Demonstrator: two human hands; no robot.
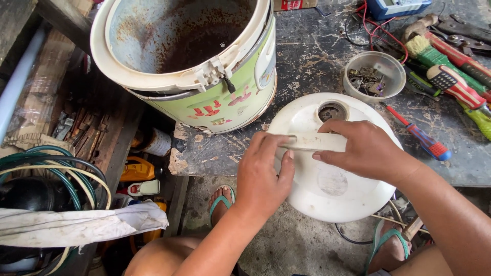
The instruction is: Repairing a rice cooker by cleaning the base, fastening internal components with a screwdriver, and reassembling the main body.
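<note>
Fingers [286, 139] of both hands on round, scuffed white cooker lid [327, 194].

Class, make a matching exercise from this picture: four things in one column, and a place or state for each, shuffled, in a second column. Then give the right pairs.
Things:
1. Cooker body
2. White lid
3. Small bowl
4. Screwdriver

Places or states:
A. Holds small metal parts
B. Lies on the bench right of the lid
C. Tipped over, rusty inside
D. Under both hands (left hand, right hand), at the bench edge

Pairs: 1-C, 2-D, 3-A, 4-B
</note>
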